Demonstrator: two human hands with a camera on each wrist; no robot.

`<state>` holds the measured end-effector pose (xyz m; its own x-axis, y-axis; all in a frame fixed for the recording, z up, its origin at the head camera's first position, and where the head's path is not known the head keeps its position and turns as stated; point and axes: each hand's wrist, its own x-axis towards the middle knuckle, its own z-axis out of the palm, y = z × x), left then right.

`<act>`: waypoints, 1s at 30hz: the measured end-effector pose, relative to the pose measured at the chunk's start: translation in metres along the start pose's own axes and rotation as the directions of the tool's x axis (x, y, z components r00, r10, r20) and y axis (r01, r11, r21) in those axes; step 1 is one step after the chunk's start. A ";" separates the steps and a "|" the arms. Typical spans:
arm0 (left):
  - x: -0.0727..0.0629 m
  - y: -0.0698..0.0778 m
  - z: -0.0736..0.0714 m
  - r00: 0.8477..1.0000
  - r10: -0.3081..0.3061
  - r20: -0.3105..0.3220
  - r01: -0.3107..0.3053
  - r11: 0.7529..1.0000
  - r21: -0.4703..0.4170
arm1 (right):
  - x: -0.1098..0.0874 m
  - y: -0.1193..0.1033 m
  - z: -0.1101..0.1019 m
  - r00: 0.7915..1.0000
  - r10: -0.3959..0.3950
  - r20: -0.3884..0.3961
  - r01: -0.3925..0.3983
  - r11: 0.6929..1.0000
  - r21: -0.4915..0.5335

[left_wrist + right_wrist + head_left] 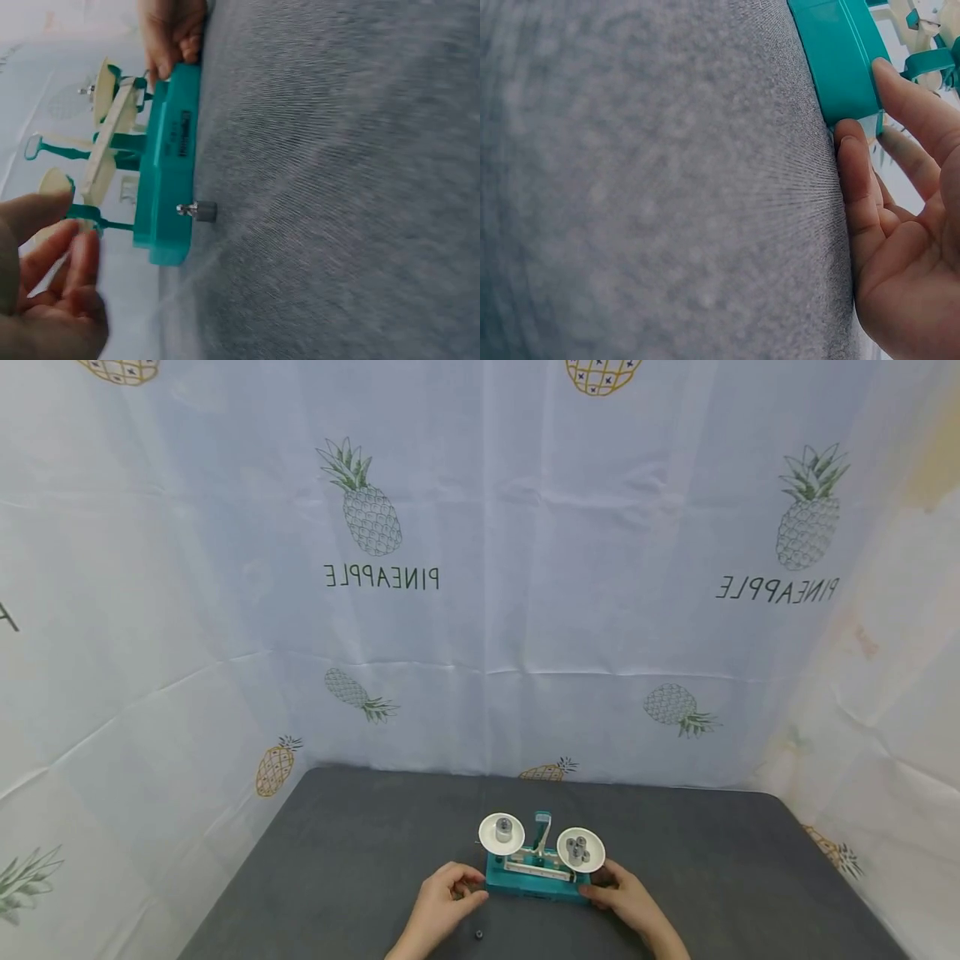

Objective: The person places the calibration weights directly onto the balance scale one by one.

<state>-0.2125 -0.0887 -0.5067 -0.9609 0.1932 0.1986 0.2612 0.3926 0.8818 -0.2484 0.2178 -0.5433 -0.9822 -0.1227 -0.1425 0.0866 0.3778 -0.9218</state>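
Note:
A teal balance scale [536, 883] with two white pans stands on the dark table. Its left pan [487, 836] bears a metal weight [503, 832]; several smaller weights [577, 850] sit in the right pan [595, 862]. My left hand [445, 902] is beside the scale's left end, with a gap between thumb and fingertips. In the left wrist view its fingers [79, 259] overlap the beam's end; contact is unclear. My right hand [624, 897] holds the right end of the base [844, 64], thumb and fingers about its corner. A small weight [478, 935] stands before the scale.
The grey table [375, 827] extends around the scale on both sides. A pale pineapple-printed curtain [525, 610] hangs behind it, and more of this cloth closes off the left and right.

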 end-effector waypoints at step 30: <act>-0.018 -0.029 0.007 0.960 -0.069 0.273 0.076 0.997 -0.017 | -0.003 -0.002 0.001 1.000 -0.014 -0.023 0.013 1.000 -0.012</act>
<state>-0.2016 -0.0976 -0.5385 -0.9148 0.4036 0.0133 0.1854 0.3905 0.9017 -0.2458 0.2161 -0.5419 -0.9868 -0.1067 -0.1216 0.0715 0.3869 -0.9193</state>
